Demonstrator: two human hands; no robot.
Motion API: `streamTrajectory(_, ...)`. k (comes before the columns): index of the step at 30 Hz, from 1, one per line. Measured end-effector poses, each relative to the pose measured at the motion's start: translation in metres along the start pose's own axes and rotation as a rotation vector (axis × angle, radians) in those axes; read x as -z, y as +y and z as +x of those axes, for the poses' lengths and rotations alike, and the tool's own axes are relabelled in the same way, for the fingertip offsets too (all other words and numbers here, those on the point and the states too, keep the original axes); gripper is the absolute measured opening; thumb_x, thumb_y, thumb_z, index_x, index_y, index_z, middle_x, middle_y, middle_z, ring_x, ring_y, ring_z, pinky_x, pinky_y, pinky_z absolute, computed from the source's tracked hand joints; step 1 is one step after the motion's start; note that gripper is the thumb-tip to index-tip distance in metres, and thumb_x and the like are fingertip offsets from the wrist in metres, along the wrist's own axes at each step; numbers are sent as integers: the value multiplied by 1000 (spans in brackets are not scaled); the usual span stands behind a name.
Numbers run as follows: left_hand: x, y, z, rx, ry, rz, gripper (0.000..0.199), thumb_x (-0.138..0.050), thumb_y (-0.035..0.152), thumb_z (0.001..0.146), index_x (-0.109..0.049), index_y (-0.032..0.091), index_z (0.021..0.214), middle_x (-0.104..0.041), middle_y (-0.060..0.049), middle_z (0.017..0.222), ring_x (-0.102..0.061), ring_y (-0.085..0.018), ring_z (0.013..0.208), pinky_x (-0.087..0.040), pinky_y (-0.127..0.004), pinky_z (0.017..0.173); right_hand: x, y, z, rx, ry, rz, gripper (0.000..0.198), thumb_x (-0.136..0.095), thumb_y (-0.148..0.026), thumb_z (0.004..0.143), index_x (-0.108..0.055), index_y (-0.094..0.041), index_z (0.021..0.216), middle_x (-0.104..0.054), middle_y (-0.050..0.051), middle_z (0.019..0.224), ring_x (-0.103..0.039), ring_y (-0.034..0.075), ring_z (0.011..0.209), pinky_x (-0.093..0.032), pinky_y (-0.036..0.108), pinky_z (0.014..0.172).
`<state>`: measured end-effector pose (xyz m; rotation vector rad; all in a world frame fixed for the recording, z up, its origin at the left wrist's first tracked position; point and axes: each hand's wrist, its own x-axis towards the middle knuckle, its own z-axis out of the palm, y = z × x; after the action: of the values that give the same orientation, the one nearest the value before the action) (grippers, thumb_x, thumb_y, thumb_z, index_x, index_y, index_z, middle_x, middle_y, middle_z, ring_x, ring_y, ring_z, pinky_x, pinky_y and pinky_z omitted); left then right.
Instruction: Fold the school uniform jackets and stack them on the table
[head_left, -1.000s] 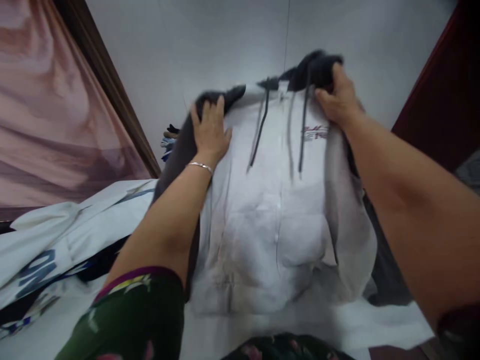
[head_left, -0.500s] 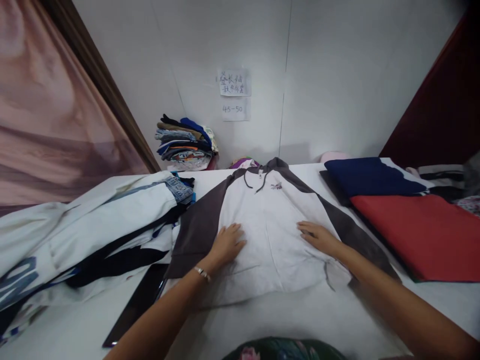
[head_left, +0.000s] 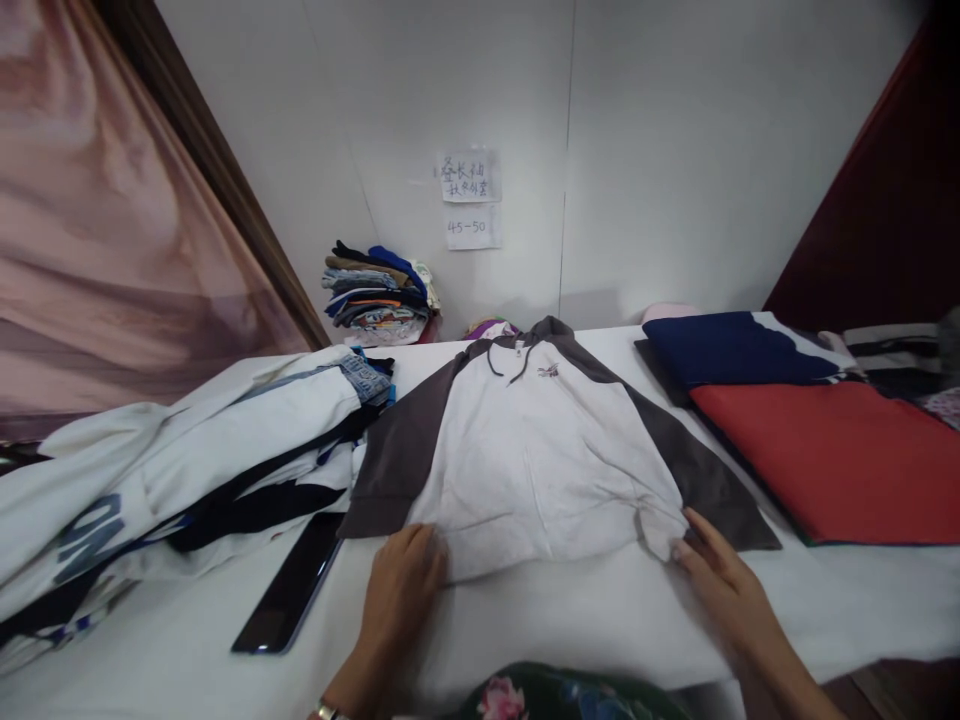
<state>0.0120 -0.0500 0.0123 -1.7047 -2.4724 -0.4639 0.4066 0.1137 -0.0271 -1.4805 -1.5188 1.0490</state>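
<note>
A white hoodie with dark grey sleeves, black drawstrings and a small chest print lies spread face up, its hood away from me. At the near left corner of its hem, my left hand is closed on the cloth, with the fingertips partly hidden. My right hand pinches the opposite hem corner between thumb and fingers. Both sleeves slope outward, and the cloth near the right corner is wrinkled.
A heap of white and dark clothes lies to the left, beside a black phone. Folded red and navy garments lie to the right. A clothes stack stands by the wall, below paper notes.
Both hands have moved from flat on the hoodie's front down toward me to its hem corners, the right also outward. The left forearm no longer covers the phone.
</note>
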Motion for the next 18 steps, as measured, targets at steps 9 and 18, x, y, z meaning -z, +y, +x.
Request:
streamTrajectory(9,-11,2,-11,-251,-107,-52,65,-65,43,75,-52,24,136,-53,-9,140,-49,-32,127,-43,-46,101,-19,-25,22,45,-38,50,80,-65,-52,71,-45,-16,140,-56,11,135,-52,28,123,-40,39,105)
streamTrajectory(18,3,18,25,-197,-163,62,58,-45,4,75,-57,20,129,-63,-8,128,-56,-23,115,-43,-39,98,-28,-57,34,-2,-119,311,83,-68,-37,63,-46,-13,139,-65,1,75,-46,11,49,-41,25,47)
